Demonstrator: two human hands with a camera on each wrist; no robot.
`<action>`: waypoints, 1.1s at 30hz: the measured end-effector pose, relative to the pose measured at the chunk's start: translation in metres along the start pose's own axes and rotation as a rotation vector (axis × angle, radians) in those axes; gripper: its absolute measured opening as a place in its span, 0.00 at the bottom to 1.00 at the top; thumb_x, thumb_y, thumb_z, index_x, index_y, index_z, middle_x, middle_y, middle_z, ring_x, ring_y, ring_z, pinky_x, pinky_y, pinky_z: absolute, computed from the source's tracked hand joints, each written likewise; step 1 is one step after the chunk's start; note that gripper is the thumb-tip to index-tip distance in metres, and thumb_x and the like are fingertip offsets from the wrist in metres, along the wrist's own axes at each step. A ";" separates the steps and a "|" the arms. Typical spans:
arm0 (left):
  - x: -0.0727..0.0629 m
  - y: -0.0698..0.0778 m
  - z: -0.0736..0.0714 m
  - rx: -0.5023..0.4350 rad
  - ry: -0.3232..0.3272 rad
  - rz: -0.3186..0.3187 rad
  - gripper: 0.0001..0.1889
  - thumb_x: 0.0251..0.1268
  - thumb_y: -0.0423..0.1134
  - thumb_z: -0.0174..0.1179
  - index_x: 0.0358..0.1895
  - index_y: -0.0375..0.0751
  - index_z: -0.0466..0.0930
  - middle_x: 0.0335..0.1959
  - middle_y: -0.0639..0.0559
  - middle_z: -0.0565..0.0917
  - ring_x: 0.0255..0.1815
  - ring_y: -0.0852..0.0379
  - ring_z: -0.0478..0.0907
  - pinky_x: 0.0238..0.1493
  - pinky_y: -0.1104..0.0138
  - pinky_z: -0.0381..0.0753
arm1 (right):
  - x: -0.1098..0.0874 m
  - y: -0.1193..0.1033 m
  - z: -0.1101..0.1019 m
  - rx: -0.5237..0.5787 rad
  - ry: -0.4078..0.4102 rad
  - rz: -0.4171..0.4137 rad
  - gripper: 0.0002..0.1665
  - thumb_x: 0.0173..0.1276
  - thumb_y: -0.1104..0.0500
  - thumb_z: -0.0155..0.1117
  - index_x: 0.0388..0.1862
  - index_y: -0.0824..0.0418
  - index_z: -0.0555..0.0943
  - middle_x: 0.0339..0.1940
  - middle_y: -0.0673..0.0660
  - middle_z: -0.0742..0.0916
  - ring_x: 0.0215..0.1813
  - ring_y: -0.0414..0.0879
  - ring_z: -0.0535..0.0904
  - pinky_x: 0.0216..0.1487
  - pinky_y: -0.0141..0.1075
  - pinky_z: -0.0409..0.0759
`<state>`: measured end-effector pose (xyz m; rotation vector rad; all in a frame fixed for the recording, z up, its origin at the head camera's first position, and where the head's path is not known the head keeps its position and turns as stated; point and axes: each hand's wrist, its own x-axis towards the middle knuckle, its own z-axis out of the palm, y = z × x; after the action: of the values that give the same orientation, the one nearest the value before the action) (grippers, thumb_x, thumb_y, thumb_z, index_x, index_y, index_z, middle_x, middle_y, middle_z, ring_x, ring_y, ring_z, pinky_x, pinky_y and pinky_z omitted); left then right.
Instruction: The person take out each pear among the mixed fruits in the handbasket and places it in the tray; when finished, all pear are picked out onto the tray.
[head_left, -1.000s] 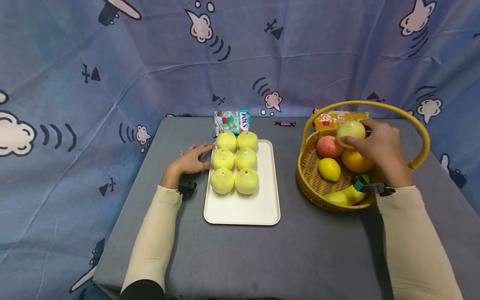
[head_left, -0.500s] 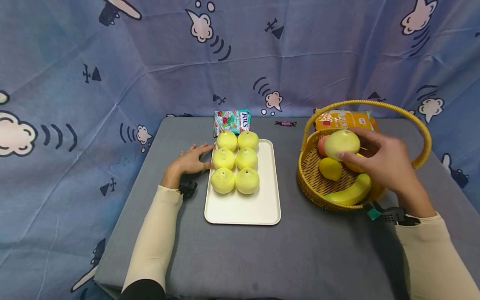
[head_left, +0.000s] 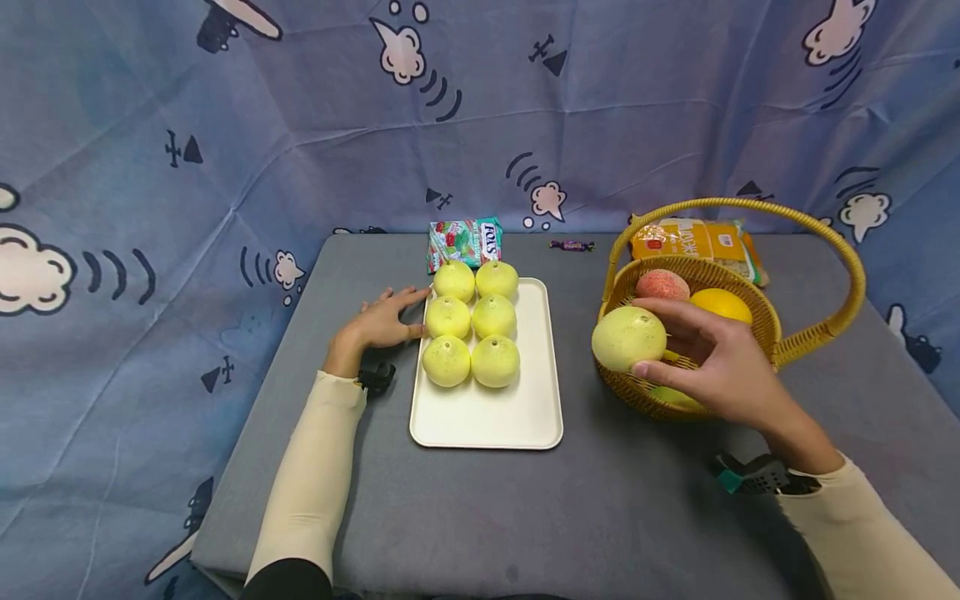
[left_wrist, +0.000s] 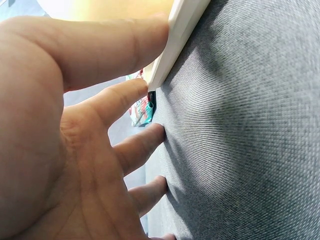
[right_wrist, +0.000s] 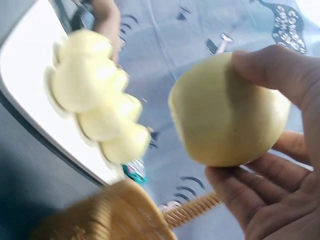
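My right hand [head_left: 712, 362] grips a round yellow-green pear [head_left: 628, 339], thumb on one side and fingers on the other, above the left part of the wicker basket [head_left: 768, 321]. In the right wrist view the pear [right_wrist: 227, 112] is held clear of the basket. Several matching pears [head_left: 447, 361] stand in two columns on the white tray [head_left: 487, 423], toward its left and back. My left hand [head_left: 386, 321] lies at the tray's left edge with fingers spread. In the left wrist view its thumb and index fingertip touch the tray rim [left_wrist: 176, 47], while other fingertips rest on the cloth.
Inside the basket are a peach [head_left: 662, 284], an orange [head_left: 722, 305] and a partly covered banana [head_left: 675, 397]. Its tall handle [head_left: 738, 202] arches overhead. Behind it lies an orange snack bag [head_left: 686, 239]. A green candy bag [head_left: 465, 242] and a purple wrapped candy [head_left: 572, 246] lie near the back edge.
My right hand has carried the pear leftward and toward me, from over the back of the basket to its left rim. The peach and orange show more fully. The left hand stays put.
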<state>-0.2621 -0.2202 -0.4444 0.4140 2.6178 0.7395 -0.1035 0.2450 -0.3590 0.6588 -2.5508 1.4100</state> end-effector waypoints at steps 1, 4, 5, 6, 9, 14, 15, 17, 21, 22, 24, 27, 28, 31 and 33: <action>0.000 0.000 0.000 -0.001 0.001 -0.001 0.44 0.79 0.55 0.67 0.90 0.55 0.57 0.92 0.40 0.52 0.93 0.29 0.36 0.83 0.23 0.29 | 0.000 0.000 0.005 0.023 -0.013 -0.009 0.48 0.56 0.75 0.85 0.77 0.58 0.81 0.66 0.42 0.87 0.58 0.31 0.88 0.60 0.20 0.83; 0.000 0.001 0.000 -0.002 0.001 -0.005 0.44 0.79 0.55 0.67 0.90 0.55 0.57 0.92 0.40 0.51 0.93 0.29 0.35 0.84 0.24 0.29 | 0.000 0.001 0.018 0.067 -0.063 -0.031 0.48 0.58 0.75 0.84 0.77 0.57 0.80 0.68 0.45 0.87 0.59 0.34 0.88 0.62 0.23 0.83; 0.000 0.001 0.000 0.000 0.000 -0.005 0.44 0.79 0.55 0.67 0.90 0.55 0.57 0.92 0.40 0.51 0.93 0.29 0.35 0.84 0.24 0.29 | 0.000 0.002 0.023 0.086 -0.082 -0.037 0.48 0.58 0.75 0.84 0.78 0.57 0.80 0.69 0.47 0.87 0.60 0.35 0.88 0.63 0.24 0.83; 0.000 0.000 0.001 0.001 0.000 -0.006 0.44 0.79 0.55 0.67 0.90 0.55 0.57 0.92 0.40 0.51 0.93 0.29 0.35 0.84 0.24 0.29 | 0.000 0.003 0.027 0.110 -0.102 -0.040 0.48 0.59 0.75 0.83 0.78 0.58 0.79 0.69 0.49 0.87 0.62 0.36 0.88 0.64 0.25 0.84; 0.001 -0.001 0.001 0.002 0.001 -0.008 0.44 0.79 0.55 0.67 0.91 0.55 0.56 0.93 0.40 0.51 0.93 0.30 0.35 0.84 0.25 0.28 | 0.000 0.004 0.041 0.144 -0.152 -0.053 0.47 0.60 0.73 0.84 0.78 0.58 0.79 0.70 0.54 0.87 0.62 0.37 0.89 0.64 0.27 0.85; 0.002 -0.002 0.002 0.000 0.006 -0.007 0.44 0.79 0.55 0.66 0.91 0.55 0.56 0.92 0.40 0.51 0.93 0.30 0.34 0.84 0.25 0.28 | 0.001 0.006 0.064 0.208 -0.215 -0.059 0.45 0.62 0.71 0.84 0.78 0.59 0.79 0.71 0.58 0.86 0.62 0.40 0.88 0.65 0.29 0.85; 0.002 -0.002 0.002 0.002 0.007 -0.006 0.44 0.79 0.55 0.66 0.91 0.55 0.56 0.92 0.40 0.51 0.93 0.29 0.35 0.84 0.25 0.28 | 0.001 0.007 0.068 0.217 -0.224 -0.061 0.45 0.62 0.70 0.84 0.78 0.59 0.79 0.71 0.57 0.86 0.64 0.40 0.88 0.66 0.30 0.85; 0.002 -0.002 0.002 -0.001 0.006 -0.008 0.44 0.79 0.55 0.67 0.91 0.55 0.56 0.93 0.40 0.51 0.93 0.30 0.34 0.84 0.25 0.28 | 0.001 0.008 0.075 0.220 -0.240 -0.071 0.45 0.62 0.70 0.84 0.78 0.59 0.79 0.71 0.57 0.86 0.65 0.40 0.87 0.67 0.30 0.84; 0.002 -0.002 0.002 -0.001 0.003 -0.013 0.44 0.79 0.55 0.66 0.91 0.56 0.56 0.93 0.40 0.51 0.93 0.30 0.34 0.84 0.25 0.27 | 0.003 0.009 0.090 0.225 -0.271 -0.089 0.44 0.63 0.68 0.85 0.77 0.57 0.79 0.72 0.57 0.86 0.67 0.41 0.87 0.66 0.32 0.85; 0.002 -0.002 0.002 -0.002 0.003 -0.014 0.44 0.79 0.54 0.66 0.91 0.56 0.56 0.93 0.41 0.50 0.93 0.31 0.34 0.84 0.25 0.27 | 0.003 0.009 0.094 0.235 -0.279 -0.090 0.44 0.63 0.68 0.85 0.78 0.57 0.79 0.72 0.57 0.86 0.67 0.42 0.87 0.67 0.32 0.85; 0.002 -0.002 0.001 -0.002 0.002 -0.016 0.44 0.79 0.54 0.66 0.91 0.56 0.56 0.93 0.41 0.50 0.93 0.31 0.34 0.84 0.25 0.28 | 0.003 0.010 0.101 0.253 -0.292 -0.089 0.44 0.63 0.67 0.85 0.78 0.57 0.79 0.73 0.57 0.86 0.68 0.42 0.86 0.67 0.33 0.85; 0.001 -0.001 0.001 0.002 0.003 -0.013 0.43 0.79 0.54 0.66 0.91 0.55 0.56 0.93 0.40 0.51 0.93 0.30 0.35 0.84 0.25 0.28 | 0.002 0.011 0.111 0.290 -0.309 -0.082 0.43 0.64 0.66 0.84 0.78 0.57 0.79 0.74 0.58 0.85 0.69 0.43 0.85 0.69 0.34 0.84; 0.002 -0.001 0.001 0.002 0.003 -0.012 0.43 0.79 0.54 0.66 0.91 0.55 0.56 0.93 0.40 0.51 0.93 0.31 0.35 0.84 0.25 0.28 | 0.002 0.011 0.115 0.302 -0.315 -0.080 0.43 0.65 0.66 0.84 0.78 0.58 0.79 0.74 0.58 0.85 0.70 0.43 0.85 0.69 0.34 0.84; 0.002 -0.002 0.002 0.003 0.004 -0.008 0.43 0.80 0.54 0.65 0.91 0.55 0.56 0.92 0.40 0.51 0.93 0.30 0.35 0.84 0.25 0.28 | 0.001 0.014 0.125 0.333 -0.328 -0.084 0.42 0.65 0.66 0.84 0.77 0.58 0.79 0.74 0.58 0.85 0.71 0.43 0.85 0.70 0.35 0.83; 0.002 -0.002 0.002 0.000 0.005 -0.008 0.43 0.80 0.54 0.65 0.91 0.55 0.56 0.92 0.40 0.51 0.93 0.30 0.35 0.84 0.25 0.28 | 0.002 0.016 0.132 0.351 -0.334 -0.089 0.42 0.65 0.66 0.84 0.77 0.58 0.79 0.73 0.59 0.85 0.71 0.43 0.85 0.71 0.36 0.83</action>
<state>-0.2635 -0.2199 -0.4473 0.4022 2.6225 0.7388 -0.1020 0.1420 -0.4428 1.1357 -2.4798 1.8739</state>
